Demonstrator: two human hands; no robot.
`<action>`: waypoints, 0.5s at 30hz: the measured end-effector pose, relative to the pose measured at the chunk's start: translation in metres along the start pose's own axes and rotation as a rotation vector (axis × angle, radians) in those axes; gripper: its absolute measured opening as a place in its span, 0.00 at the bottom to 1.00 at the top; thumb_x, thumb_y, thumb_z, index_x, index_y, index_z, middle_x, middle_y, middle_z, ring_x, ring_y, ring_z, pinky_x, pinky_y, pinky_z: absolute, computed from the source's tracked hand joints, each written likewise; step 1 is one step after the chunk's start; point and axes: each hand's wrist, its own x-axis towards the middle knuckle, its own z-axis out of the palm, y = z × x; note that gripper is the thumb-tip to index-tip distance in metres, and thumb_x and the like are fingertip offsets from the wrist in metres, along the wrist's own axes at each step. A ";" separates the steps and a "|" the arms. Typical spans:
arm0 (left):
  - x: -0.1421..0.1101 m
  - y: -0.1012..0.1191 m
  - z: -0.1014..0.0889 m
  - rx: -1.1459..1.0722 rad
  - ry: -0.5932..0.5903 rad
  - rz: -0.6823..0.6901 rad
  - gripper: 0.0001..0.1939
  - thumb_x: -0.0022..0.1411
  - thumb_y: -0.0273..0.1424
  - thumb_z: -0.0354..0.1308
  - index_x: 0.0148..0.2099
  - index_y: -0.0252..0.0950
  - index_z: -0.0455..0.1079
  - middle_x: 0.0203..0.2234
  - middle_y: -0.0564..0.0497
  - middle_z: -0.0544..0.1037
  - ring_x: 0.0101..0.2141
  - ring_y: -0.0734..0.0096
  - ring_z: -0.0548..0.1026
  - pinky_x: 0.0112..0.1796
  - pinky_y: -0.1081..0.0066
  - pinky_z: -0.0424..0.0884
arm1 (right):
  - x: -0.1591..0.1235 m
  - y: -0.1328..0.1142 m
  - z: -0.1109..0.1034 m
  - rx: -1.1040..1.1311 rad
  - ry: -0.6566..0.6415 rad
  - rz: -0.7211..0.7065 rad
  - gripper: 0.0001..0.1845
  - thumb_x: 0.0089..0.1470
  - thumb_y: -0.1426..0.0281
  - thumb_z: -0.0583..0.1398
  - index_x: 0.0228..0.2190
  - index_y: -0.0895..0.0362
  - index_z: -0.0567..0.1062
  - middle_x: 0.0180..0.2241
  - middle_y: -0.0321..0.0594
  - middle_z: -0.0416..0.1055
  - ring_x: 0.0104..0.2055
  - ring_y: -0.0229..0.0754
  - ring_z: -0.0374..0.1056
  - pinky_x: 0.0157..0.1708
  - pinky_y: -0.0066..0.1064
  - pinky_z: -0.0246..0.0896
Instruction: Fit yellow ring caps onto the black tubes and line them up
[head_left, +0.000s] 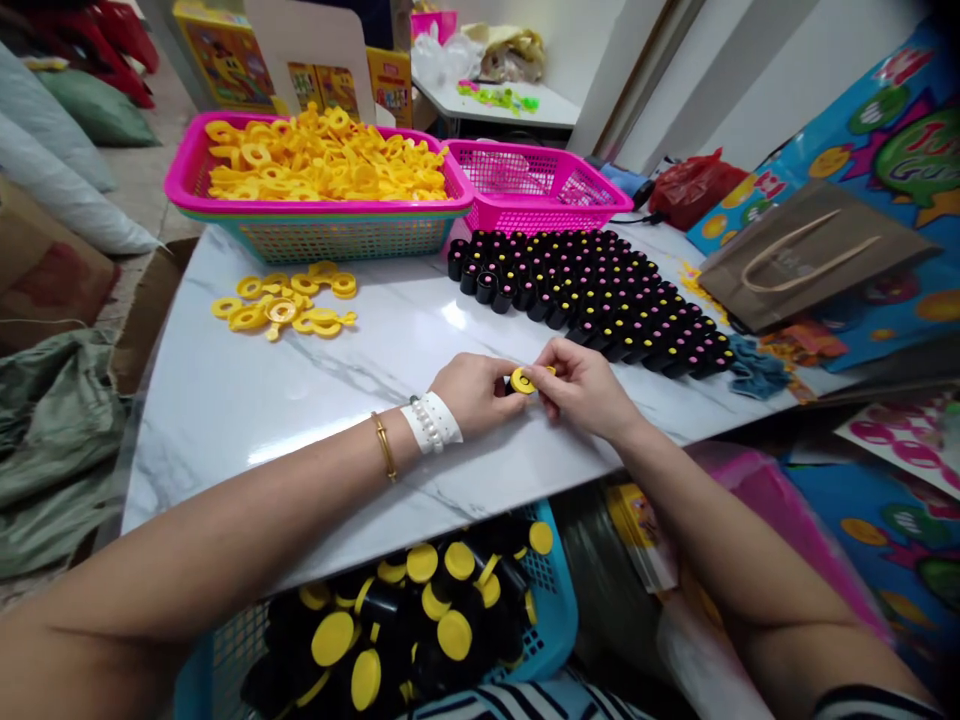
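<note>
Head view: marbled white table [315, 390], cluttered room.

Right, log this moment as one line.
left hand: gripping black part | right hand: fingers on yellow ring | table: loose yellow rings, clustered black parts

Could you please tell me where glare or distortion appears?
Head view: glare whitens the tabletop beside the left forearm and near the black pieces. Head view: wide-angle stretching seems to enlarge both forearms toward the lower corners. Head view: the upper right corner is dark.
</note>
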 end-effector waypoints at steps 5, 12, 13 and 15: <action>0.005 0.004 0.000 -0.256 -0.095 -0.297 0.24 0.64 0.46 0.49 0.33 0.33 0.78 0.13 0.55 0.69 0.16 0.78 0.62 0.21 0.75 0.56 | 0.000 0.001 -0.001 0.024 -0.034 0.020 0.13 0.55 0.60 0.61 0.28 0.55 0.65 0.14 0.29 0.66 0.13 0.34 0.63 0.14 0.23 0.56; -0.007 0.008 0.015 -0.191 0.100 -0.211 0.18 0.65 0.42 0.51 0.42 0.35 0.77 0.19 0.53 0.74 0.22 0.73 0.70 0.27 0.73 0.63 | -0.001 0.008 0.006 0.076 0.033 -0.016 0.15 0.54 0.59 0.62 0.26 0.56 0.67 0.16 0.28 0.63 0.16 0.31 0.58 0.15 0.23 0.52; -0.009 0.008 0.018 -0.146 0.154 -0.156 0.17 0.63 0.41 0.54 0.46 0.36 0.75 0.22 0.53 0.76 0.25 0.72 0.71 0.29 0.73 0.64 | 0.000 0.008 0.005 0.068 0.054 -0.029 0.15 0.52 0.59 0.63 0.26 0.57 0.69 0.18 0.29 0.64 0.17 0.31 0.58 0.16 0.23 0.53; -0.011 0.006 0.020 -0.050 0.210 -0.068 0.17 0.58 0.38 0.60 0.48 0.36 0.74 0.27 0.52 0.77 0.28 0.70 0.72 0.32 0.72 0.65 | -0.001 0.008 0.003 0.116 0.070 -0.022 0.14 0.50 0.60 0.65 0.27 0.58 0.72 0.21 0.31 0.66 0.19 0.30 0.59 0.18 0.23 0.54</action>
